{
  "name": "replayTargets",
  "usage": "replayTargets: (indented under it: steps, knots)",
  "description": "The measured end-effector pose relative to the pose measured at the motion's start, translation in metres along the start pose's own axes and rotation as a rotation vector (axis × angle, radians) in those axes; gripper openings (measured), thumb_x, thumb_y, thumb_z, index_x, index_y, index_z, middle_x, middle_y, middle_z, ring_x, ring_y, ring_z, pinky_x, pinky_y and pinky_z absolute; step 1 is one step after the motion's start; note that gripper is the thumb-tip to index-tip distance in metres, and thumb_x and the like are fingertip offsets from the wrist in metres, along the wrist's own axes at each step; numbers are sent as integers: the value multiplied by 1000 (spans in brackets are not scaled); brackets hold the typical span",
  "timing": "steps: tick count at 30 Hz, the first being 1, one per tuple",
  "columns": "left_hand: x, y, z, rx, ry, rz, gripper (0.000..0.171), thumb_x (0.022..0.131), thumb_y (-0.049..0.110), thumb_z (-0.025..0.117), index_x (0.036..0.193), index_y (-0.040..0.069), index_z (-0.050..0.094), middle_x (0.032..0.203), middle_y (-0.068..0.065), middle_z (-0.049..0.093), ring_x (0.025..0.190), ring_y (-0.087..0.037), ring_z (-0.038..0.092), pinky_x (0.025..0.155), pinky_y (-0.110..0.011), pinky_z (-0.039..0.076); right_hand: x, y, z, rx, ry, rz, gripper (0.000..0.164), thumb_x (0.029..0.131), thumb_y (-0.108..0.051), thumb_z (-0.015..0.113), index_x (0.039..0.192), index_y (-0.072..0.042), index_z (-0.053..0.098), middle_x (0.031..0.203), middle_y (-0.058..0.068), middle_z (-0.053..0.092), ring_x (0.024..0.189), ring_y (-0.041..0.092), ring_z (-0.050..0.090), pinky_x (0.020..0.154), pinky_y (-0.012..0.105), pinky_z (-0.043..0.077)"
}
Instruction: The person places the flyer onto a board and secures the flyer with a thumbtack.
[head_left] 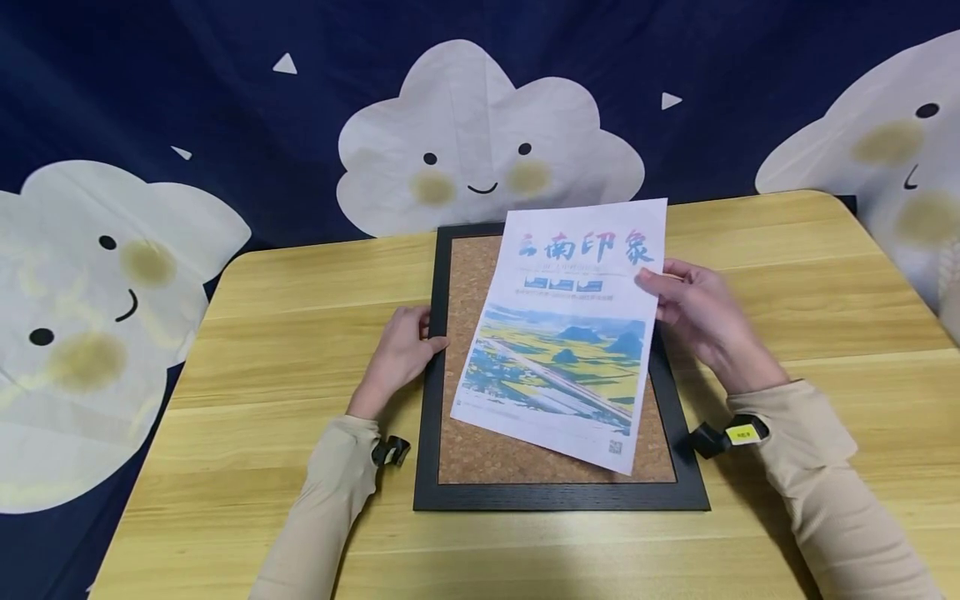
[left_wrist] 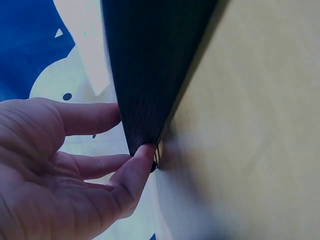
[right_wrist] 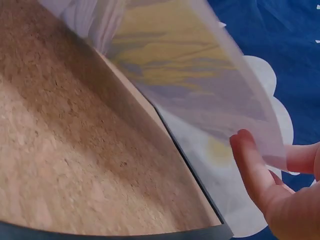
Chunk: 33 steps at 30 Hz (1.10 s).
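Note:
A cork board point(head_left: 468, 458) with a black frame lies on the table. My left hand point(head_left: 401, 346) holds the left side of its frame. In the left wrist view, the thumb and fingers pinch the dark frame edge point(left_wrist: 155, 70). My right hand point(head_left: 708, 321) pinches a printed paper poster point(head_left: 562, 358) by its right edge, above the cork. Colored characters run across the poster's top, over a picture of yellow fields and blue hills. The sheet tilts over the board and hides much of the cork. In the right wrist view, the poster point(right_wrist: 185, 65) slants up from the cork surface point(right_wrist: 85, 140).
The wooden table point(head_left: 247, 375) extends on both sides of the board. Behind it hangs a dark blue curtain point(head_left: 225, 100) with smiling white clouds. Black straps circle both wrists, and the right strap carries a yellow label point(head_left: 743, 434).

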<state>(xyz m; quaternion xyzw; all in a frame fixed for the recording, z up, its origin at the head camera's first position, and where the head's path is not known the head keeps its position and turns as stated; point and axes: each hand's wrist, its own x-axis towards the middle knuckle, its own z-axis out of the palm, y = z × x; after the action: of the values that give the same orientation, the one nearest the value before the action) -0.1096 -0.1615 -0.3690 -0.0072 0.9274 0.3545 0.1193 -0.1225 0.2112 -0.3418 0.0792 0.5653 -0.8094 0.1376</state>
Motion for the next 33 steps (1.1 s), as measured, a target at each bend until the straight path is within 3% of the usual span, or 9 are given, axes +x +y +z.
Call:
replayTargets:
  steps: [3, 7, 10, 12, 18, 21, 24, 27, 33]
  knots:
    - [0, 0, 0, 3, -1, -5, 57, 99, 10, 67, 148, -10, 46, 133, -25, 51, 112, -35, 50, 100, -49, 44, 1, 2, 2, 51, -65, 6, 19, 99, 1, 66, 117, -3, 62, 102, 7, 76, 88, 16, 74, 74, 28, 59]
    - [0, -1, 0, 4, -5, -4, 58, 100, 10, 66, 149, -10, 44, 135, -26, 50, 115, -36, 51, 102, -50, 44, 3, 5, 5, 6, -100, 10, 28, 99, 6, 63, 125, 2, 55, 101, 6, 76, 89, 15, 73, 76, 27, 59]
    - [0, -1, 0, 0, -7, -2, 58, 100, 11, 66, 150, -10, 44, 136, -26, 50, 116, -36, 51, 102, -50, 44, 4, 7, 8, -88, -116, 18, 44, 99, 7, 63, 139, 6, 45, 106, 4, 74, 92, 14, 71, 79, 27, 58]
    - [0, -1, 0, -3, -7, 0, 58, 100, 11, 66, 150, -10, 44, 136, -26, 49, 116, -36, 51, 101, -50, 44, 5, 9, 10, -190, -139, 25, 58, 99, 6, 62, 150, 6, 36, 119, 6, 68, 96, 13, 70, 81, 27, 58]
    - [1, 0, 1, -2, -1, -5, 58, 100, 10, 66, 150, -10, 44, 136, -26, 50, 117, -35, 51, 102, -49, 44, 7, 15, 13, -443, -248, 60, 81, 98, 9, 58, 165, -3, 14, 148, 28, 43, 102, 15, 68, 84, 31, 59]
    - [1, 0, 1, 5, 1, -13, 57, 101, 10, 65, 150, -10, 44, 136, -25, 50, 116, -35, 51, 102, -48, 44, 8, 17, 11, -470, -255, 56, 77, 97, 13, 54, 163, 0, 17, 140, 29, 52, 98, 15, 70, 83, 32, 59]
    - [2, 0, 2, 3, 2, -13, 56, 101, 9, 64, 150, -9, 44, 135, -25, 50, 115, -34, 51, 100, -47, 45, 9, 19, 7, -460, -234, 29, 67, 97, 17, 50, 159, 8, 24, 120, 18, 67, 92, 14, 72, 82, 31, 59]
    - [3, 1, 2, 5, 8, -5, 53, 101, 8, 63, 148, -11, 45, 132, -24, 51, 112, -33, 51, 97, -46, 45, 9, 19, 4, -428, -210, 28, 56, 100, 15, 49, 153, 15, 30, 105, 7, 73, 87, 14, 74, 81, 30, 60]
    - [2, 0, 2, 5, 17, -5, 52, 100, 7, 63, 146, -12, 47, 129, -23, 51, 109, -32, 49, 95, -45, 44, 12, 24, 11, -451, -200, 95, 61, 101, 5, 60, 152, 15, 28, 104, 11, 72, 86, 14, 73, 82, 31, 59]
